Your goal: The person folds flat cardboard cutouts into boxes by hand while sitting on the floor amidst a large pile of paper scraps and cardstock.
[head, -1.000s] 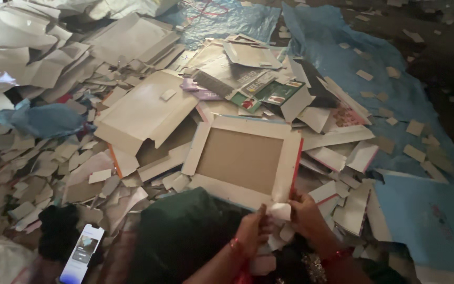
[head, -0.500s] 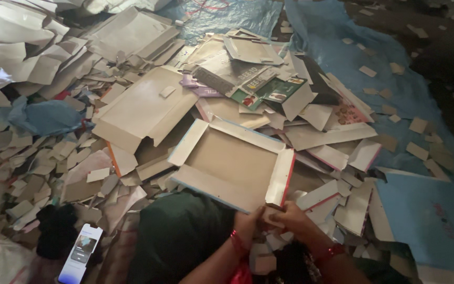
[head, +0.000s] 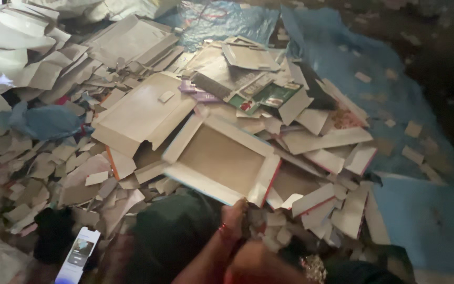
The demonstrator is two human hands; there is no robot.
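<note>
While the shallow cardboard tray (head: 222,160) lies open side up on the floor heap, just beyond the knees, the left hand (head: 233,218) touches its near right corner, fingers narrow, holding nothing I can make out. Whether the right hand (head: 258,263) is closed, I cannot tell. Better to pinch the red-edged flap (head: 267,180) firmly before lifting.

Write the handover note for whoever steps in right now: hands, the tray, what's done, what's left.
Left hand: fingertips at the near edge of the open cardboard tray; grip unclear.
Right hand: low by the lap, blurred, hold unclear.
Tray: lies flat on the cardboard scraps, flaps raised, red-edged flap nearest the hand.
Phone: on the floor at the left.
Done: tray sides stand up.
Left: many flat pieces lie unfolded around.
</note>
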